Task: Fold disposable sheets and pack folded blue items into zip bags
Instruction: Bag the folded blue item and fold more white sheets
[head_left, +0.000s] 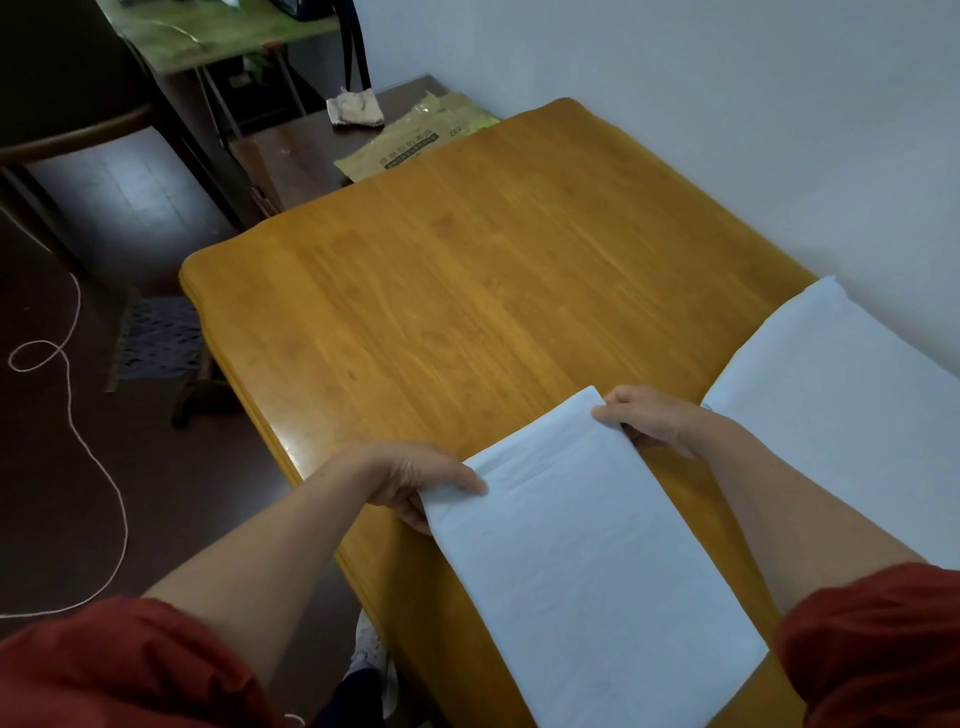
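On table (467, 260): left hand (415, 480), right hand (652, 421) pinch folded sheet (582, 561) corners (stack (841, 405) nearby).

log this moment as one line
left hand: pinches folded sheet corner | right hand: pinches other corner | white stack: on table, right

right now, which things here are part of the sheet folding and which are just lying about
In the job: sheet, gripped by left hand and right hand; other sheet to its right; table.
Lying about: printed bag, rag, floor cord, green table.
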